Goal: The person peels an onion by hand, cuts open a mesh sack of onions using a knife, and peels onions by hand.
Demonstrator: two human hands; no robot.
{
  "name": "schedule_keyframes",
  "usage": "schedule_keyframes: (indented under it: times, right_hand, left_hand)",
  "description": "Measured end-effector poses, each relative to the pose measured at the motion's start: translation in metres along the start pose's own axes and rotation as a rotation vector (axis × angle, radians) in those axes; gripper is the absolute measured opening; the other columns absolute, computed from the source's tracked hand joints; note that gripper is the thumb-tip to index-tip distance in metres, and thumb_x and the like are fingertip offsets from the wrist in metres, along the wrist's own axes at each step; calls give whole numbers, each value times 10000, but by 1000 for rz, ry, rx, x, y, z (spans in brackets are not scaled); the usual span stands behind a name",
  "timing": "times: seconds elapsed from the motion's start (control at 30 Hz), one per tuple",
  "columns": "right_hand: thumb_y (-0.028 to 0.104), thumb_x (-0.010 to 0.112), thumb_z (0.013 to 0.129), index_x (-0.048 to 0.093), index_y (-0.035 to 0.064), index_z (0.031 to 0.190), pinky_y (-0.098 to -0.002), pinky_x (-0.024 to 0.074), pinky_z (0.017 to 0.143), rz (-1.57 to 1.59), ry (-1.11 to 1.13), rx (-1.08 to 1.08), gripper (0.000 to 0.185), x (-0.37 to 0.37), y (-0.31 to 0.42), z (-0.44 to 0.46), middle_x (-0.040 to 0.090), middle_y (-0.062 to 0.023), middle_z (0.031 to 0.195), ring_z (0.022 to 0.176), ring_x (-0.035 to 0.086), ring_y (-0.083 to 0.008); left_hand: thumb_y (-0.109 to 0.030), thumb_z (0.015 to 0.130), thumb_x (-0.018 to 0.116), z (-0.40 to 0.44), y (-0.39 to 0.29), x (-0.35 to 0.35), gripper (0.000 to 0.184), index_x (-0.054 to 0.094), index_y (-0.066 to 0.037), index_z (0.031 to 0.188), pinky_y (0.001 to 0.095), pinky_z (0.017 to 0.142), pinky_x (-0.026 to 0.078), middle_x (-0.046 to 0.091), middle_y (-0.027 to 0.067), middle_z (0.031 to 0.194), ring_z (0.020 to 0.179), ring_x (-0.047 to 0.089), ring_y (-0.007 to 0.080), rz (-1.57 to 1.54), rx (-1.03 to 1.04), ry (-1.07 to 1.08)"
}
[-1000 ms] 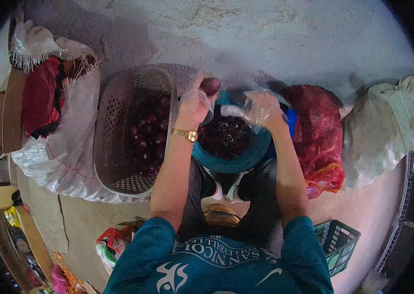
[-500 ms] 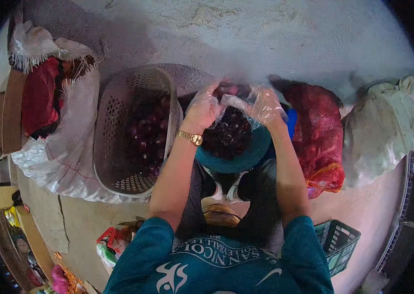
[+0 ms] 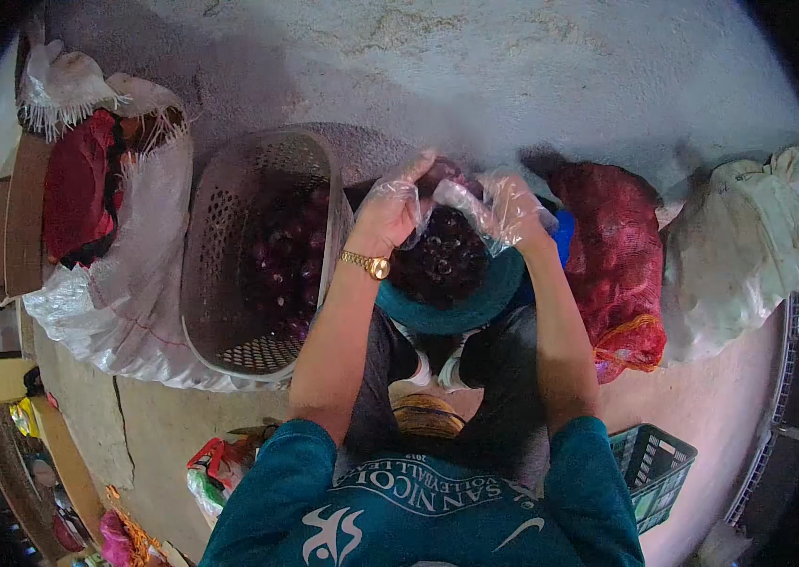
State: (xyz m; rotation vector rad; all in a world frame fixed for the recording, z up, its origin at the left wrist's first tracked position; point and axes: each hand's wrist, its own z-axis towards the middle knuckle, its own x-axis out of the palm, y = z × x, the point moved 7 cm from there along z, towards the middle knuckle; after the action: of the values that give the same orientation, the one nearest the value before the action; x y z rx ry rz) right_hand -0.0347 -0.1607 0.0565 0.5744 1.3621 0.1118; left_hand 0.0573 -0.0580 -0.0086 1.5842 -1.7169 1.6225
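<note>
My left hand [image 3: 392, 210], in a clear plastic glove with a gold watch at the wrist, is closed on a dark red onion [image 3: 439, 176]. Close on its right, my right hand [image 3: 511, 210], also in clear plastic, has its fingers curled round something whitish [image 3: 457, 197], too blurred to name, that reaches to the onion. Both hands are over the far part of a teal tub [image 3: 451, 317], which holds many dark red onions and skins. To the left, more red onions lie in a grey perforated basket [image 3: 193, 274].
Right of the tub stand a red mesh sack [image 3: 612, 255] and a white sack [image 3: 735, 246]. A large white sack [image 3: 87, 317] is at the left. A green crate [image 3: 661, 482] and a red and white bag [image 3: 213, 465] lie beside me. A rough wall [image 3: 513, 76] rises ahead.
My left hand has come right with the onion, from the tub's left edge to beside my right hand. Over the last half second, both hands have shifted only slightly.
</note>
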Motion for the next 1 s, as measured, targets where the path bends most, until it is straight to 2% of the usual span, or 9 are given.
schedule_keyframes:
  times: [0.07,0.33,0.43,0.53,0.6,0.73,0.83,0.93,1.0]
  right_hand:
    - [661,499,801,654,12,730,-443,476,636,55,-54,-154,671,4,6,-2,606,-223,671,689,611,-391]
    - [641,481,819,680,26,769,-452,475,689,-72,98,-263,648,18,17,-7,605,-232,691,731,605,-389]
    - [493,553,838,693,53,880,-446,475,654,-42,259,-208,463,20,19,-9,625,-206,721,717,612,-381]
    - [616,492,823,692,38,804,-451,481,708,-146,295,-115,613,29,7,-9,630,-210,760,761,610,-387]
    - [601,482,836,692,55,794,-460,474,713,-39,-5,-116,587,23,-4,-10,628,-207,757,777,608,-384]
    - [457,587,818,672,33,826,-448,494,675,-111,5,-2,433,25,-10,-3,636,-185,741,727,624,-364]
    - [504,611,787,667,25,854,-452,495,692,-125,50,7,488,17,-4,-3,642,-182,758,763,631,-353]
    - [588,655,716,670,15,874,-445,494,706,-54,17,35,595,10,-5,-2,652,-181,779,771,633,-356]
    - [660,680,642,662,-4,873,-434,492,715,-59,-205,36,703,-9,1,-3,654,-200,794,766,633,-364]
  left_hand:
    - [-183,881,626,-3,-2,2,192,612,-41,1010,365,716,555,655,106,939,817,644,213,-2,53,-21]
    - [-282,857,662,-4,-13,-6,267,600,-48,972,386,685,551,624,91,907,789,617,222,41,106,-75]
    - [-365,845,660,-1,-25,-20,394,567,-34,1038,379,679,544,596,111,962,835,608,238,-48,259,-241]
    - [-434,861,611,-2,-31,-29,522,480,-9,1133,498,824,501,554,177,1063,941,586,351,-30,231,-241]
    - [-435,858,615,-1,-30,-33,551,441,-17,1170,537,869,465,531,192,1075,962,571,371,-158,228,-235]
    - [-423,863,612,-3,-29,-28,545,439,-10,1174,543,891,448,527,189,1065,985,562,366,-181,187,-167]
    - [-404,880,595,-3,-25,-24,527,435,0,1178,532,864,470,524,189,1056,981,562,369,-151,167,-166]
    - [-437,860,616,2,-18,-24,487,500,-37,1113,444,762,528,555,141,1038,897,590,291,-50,157,-160]
    - [-439,906,544,5,-19,-15,408,535,-79,1098,395,706,538,590,90,1000,866,604,221,46,233,-60]
